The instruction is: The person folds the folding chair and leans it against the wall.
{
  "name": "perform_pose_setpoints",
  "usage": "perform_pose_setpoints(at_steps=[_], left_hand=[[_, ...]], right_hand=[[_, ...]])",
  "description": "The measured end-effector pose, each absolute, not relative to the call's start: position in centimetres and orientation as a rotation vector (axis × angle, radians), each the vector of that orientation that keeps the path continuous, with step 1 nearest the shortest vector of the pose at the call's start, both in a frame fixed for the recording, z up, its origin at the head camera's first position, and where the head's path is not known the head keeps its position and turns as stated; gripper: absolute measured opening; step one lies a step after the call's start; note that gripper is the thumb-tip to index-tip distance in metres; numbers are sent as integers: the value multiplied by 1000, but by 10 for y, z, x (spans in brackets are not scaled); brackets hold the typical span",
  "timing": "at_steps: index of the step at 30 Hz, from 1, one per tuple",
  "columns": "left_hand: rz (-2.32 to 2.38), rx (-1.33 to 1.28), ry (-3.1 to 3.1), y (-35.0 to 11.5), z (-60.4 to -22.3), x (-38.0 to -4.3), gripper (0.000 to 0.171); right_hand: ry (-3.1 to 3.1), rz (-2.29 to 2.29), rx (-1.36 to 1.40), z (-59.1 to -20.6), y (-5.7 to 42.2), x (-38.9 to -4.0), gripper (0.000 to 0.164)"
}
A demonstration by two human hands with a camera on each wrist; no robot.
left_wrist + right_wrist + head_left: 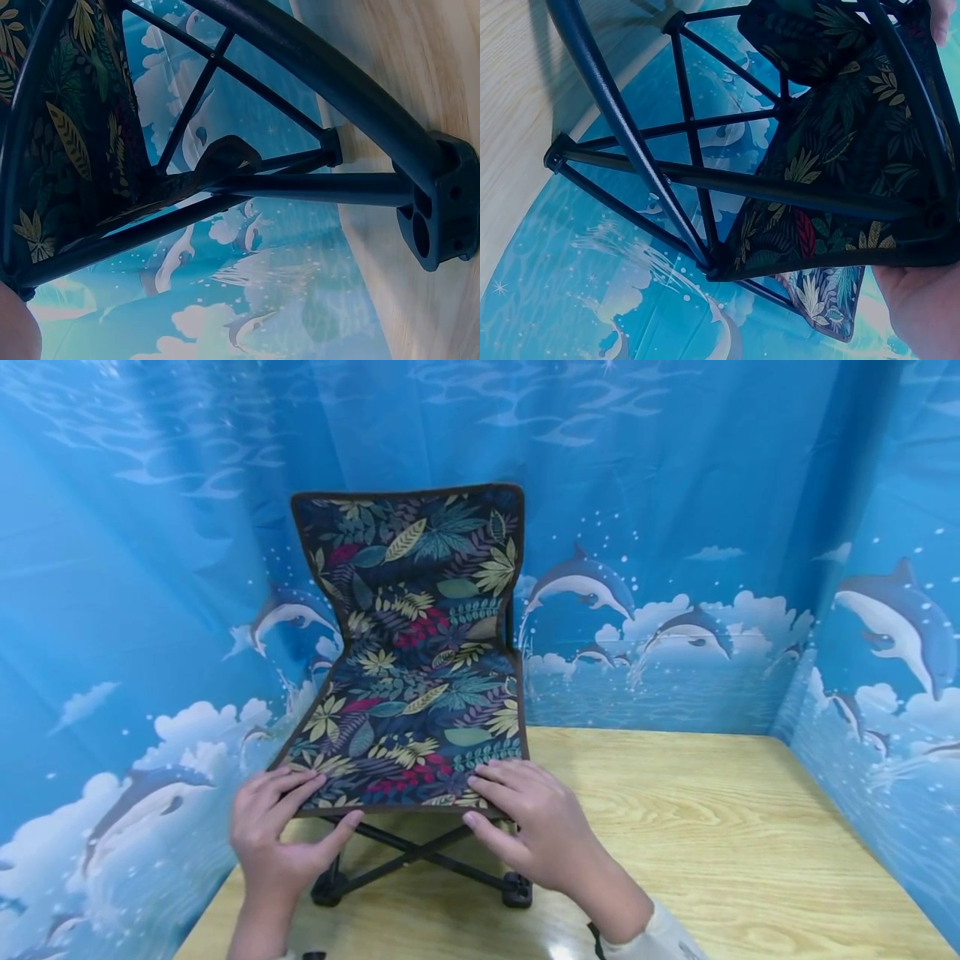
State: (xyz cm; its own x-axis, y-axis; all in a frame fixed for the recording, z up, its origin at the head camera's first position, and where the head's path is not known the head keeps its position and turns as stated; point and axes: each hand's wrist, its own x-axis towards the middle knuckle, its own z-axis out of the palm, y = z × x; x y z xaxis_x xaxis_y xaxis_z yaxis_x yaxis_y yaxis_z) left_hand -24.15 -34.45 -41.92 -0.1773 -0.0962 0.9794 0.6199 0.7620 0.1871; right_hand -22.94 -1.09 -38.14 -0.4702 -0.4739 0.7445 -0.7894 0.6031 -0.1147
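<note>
A folding chair [412,718] with a dark fabric seat and back, printed with colourful leaves, stands unfolded on black crossed legs. At the seat's front left corner, the left hand [281,827] rests its lightly bent fingers on the fabric, thumb by the front edge. My right hand [536,818] lies likewise on the front right corner, its thumb tip also beside the edge. From below, the left wrist view shows the black tube frame [307,191] and only a bit of the left hand. In the right wrist view, the palm sits against the seat's rim and the fingers are hidden.
The chair stands on a light wood-grain surface [675,827], which extends to its right. Blue curtains [637,460] printed with dolphins and clouds hang behind and on both sides. Black feet [517,891] end the crossed front legs.
</note>
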Motion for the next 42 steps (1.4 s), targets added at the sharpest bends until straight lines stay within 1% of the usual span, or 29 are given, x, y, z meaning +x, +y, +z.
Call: perform_pose_setpoints(at_steps=[12, 29, 42], left_hand=[[-674, -417, -1644, -346, -420, -242, 68], [-675, -420, -1609, -338, -414, -239, 76], [-673, -410, -1642, -342, -418, -239, 76]], right_hand=[[-2140, 605, 985, -382, -11, -229, 38], [-2129, 597, 975, -383, -12, -229, 37], [-2131, 594, 969, -384, -13, -228, 37]])
